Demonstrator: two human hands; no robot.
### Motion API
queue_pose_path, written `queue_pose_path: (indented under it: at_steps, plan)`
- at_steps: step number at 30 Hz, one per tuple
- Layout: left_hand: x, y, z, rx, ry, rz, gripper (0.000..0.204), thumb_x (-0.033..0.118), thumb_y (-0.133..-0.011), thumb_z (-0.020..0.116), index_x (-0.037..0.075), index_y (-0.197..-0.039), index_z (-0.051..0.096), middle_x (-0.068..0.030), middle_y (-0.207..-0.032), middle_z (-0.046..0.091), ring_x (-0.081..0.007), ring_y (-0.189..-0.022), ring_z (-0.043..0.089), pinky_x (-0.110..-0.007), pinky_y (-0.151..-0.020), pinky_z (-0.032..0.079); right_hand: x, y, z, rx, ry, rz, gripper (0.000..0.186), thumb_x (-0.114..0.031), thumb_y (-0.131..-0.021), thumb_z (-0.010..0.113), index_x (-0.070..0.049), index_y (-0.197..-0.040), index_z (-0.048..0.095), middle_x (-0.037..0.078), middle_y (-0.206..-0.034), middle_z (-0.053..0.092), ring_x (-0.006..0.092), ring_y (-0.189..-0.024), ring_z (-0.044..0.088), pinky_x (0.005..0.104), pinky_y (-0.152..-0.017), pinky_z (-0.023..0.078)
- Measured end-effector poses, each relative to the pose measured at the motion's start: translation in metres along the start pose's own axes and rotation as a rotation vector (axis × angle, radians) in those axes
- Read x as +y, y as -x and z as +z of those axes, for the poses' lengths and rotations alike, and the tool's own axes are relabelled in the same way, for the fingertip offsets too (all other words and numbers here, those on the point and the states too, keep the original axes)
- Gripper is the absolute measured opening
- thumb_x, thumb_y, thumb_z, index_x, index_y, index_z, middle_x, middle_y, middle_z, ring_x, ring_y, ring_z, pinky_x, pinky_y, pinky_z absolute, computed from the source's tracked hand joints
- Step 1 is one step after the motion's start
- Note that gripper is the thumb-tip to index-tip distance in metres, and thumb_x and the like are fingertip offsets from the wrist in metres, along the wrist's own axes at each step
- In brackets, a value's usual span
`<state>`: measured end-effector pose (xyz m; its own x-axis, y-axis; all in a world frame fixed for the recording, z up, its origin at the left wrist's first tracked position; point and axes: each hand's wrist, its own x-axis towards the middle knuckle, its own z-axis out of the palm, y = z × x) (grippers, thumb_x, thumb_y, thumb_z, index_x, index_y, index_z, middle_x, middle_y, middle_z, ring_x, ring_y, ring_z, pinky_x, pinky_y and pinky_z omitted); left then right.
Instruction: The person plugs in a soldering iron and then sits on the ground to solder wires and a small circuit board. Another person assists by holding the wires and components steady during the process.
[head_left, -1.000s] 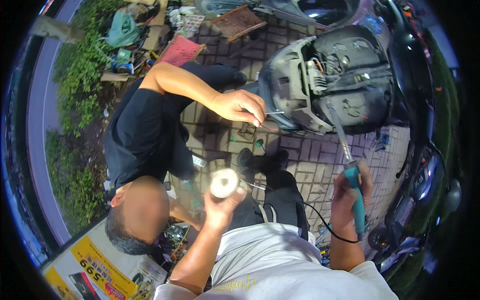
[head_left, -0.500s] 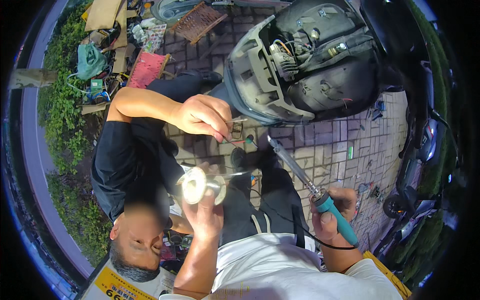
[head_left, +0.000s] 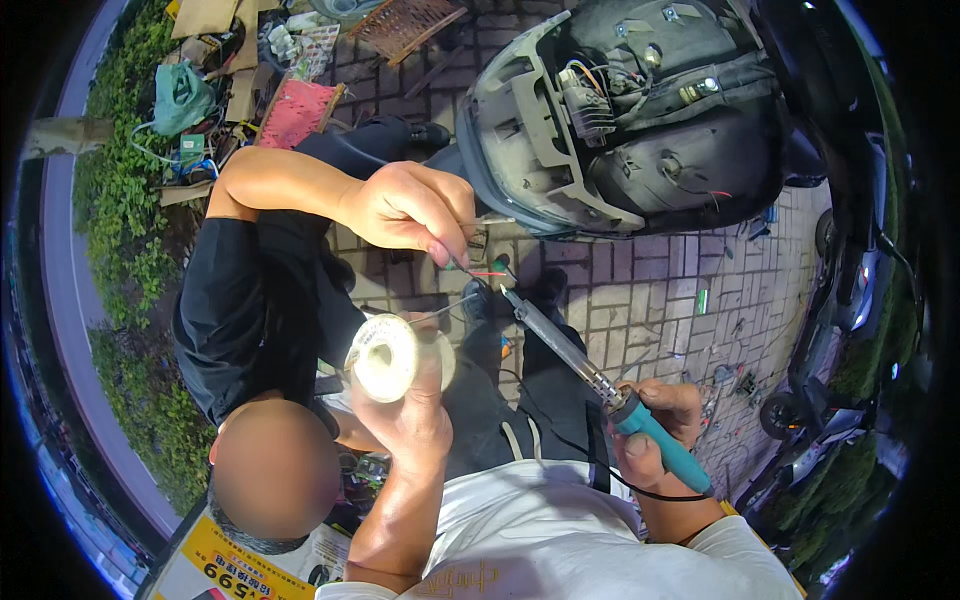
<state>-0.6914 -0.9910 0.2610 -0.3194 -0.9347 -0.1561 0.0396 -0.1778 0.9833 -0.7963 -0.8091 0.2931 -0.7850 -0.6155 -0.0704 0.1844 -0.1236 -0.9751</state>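
My left hand (head_left: 418, 420) is closed round a white spool of solder wire (head_left: 385, 358). A thin length of solder (head_left: 453, 307) sticks out from the spool toward the upper right. In my right hand (head_left: 668, 412) is a soldering iron with a teal handle (head_left: 673, 464). Its metal shaft (head_left: 555, 341) slants up and left, and the tip lies close to the end of a thin red wire (head_left: 488, 273); whether they touch I cannot tell. A co-worker's hand (head_left: 415, 212) at upper left pinches that wire.
A scooter body (head_left: 560, 140) with an open compartment and exposed wiring stands beyond the hands. Red and brown slatted stools (head_left: 300, 110), a green bag (head_left: 183, 98) and cardboard lie at upper left. The iron's black cord (head_left: 560, 432) crosses my lap. The co-worker's dark sleeve (head_left: 240, 310) is at left.
The iron has moved left and its tip is now near the red wire's end. The spool has shifted slightly left, and its solder strand now angles upward. The co-worker's hand still holds the wire.
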Motion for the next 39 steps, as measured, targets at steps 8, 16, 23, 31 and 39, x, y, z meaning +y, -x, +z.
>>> queue_pose_path:
  at_steps: [8,16,23,31,39]
  plan:
    - [0.010,-0.002,0.010,0.022,0.074,-0.005,0.033,0.015,-0.079,0.070,-0.005,-0.101,0.058,-0.0124,-0.093,0.063,-0.0182,-0.086,0.059,-0.030,-0.080,0.045,-0.001,-0.007,0.002,-0.092,0.058,-0.100,0.043,-0.022,-0.078,0.071,-0.009,-0.110,0.046,0.007,-0.080,0.052,0.0146,-0.067,0.049,0.0272,-0.059,0.041]
    - [0.006,0.003,0.008,0.025,0.068,-0.008,0.044,0.020,-0.077,0.073,-0.005,-0.108,0.055,-0.0159,-0.094,0.064,-0.0218,-0.090,0.061,-0.034,-0.087,0.045,-0.002,-0.007,0.000,-0.115,0.070,-0.098,0.042,-0.022,-0.079,0.071,-0.009,-0.110,0.045,0.006,-0.079,0.050,0.0148,-0.065,0.049,0.0283,-0.059,0.040]
    - [0.009,0.005,0.007,0.030,0.058,-0.034,0.043,0.019,-0.076,0.074,-0.005,-0.107,0.056,-0.0155,-0.092,0.064,-0.0217,-0.088,0.061,-0.034,-0.086,0.045,-0.001,-0.005,-0.002,-0.134,0.074,-0.113,0.041,-0.019,-0.079,0.070,-0.008,-0.110,0.045,0.006,-0.077,0.050,0.0143,-0.064,0.048,0.0287,-0.059,0.040]
    - [0.011,0.003,0.010,0.009,0.056,0.025,0.027,0.012,-0.078,0.071,-0.004,-0.096,0.061,-0.0087,-0.092,0.063,-0.0154,-0.082,0.059,-0.026,-0.075,0.045,-0.003,-0.003,0.000,-0.135,0.038,-0.092,0.042,-0.019,-0.078,0.070,-0.008,-0.110,0.045,0.006,-0.077,0.051,0.0146,-0.064,0.048,0.0274,-0.058,0.040]
    - [0.012,0.007,0.007,0.004,0.071,0.017,0.027,0.013,-0.078,0.071,-0.004,-0.096,0.061,-0.0091,-0.092,0.063,-0.0155,-0.082,0.058,-0.026,-0.075,0.045,-0.002,0.004,-0.002,-0.129,0.022,-0.098,0.044,-0.021,-0.078,0.072,-0.009,-0.110,0.045,0.007,-0.080,0.053,0.0149,-0.065,0.048,0.0296,-0.060,0.040]
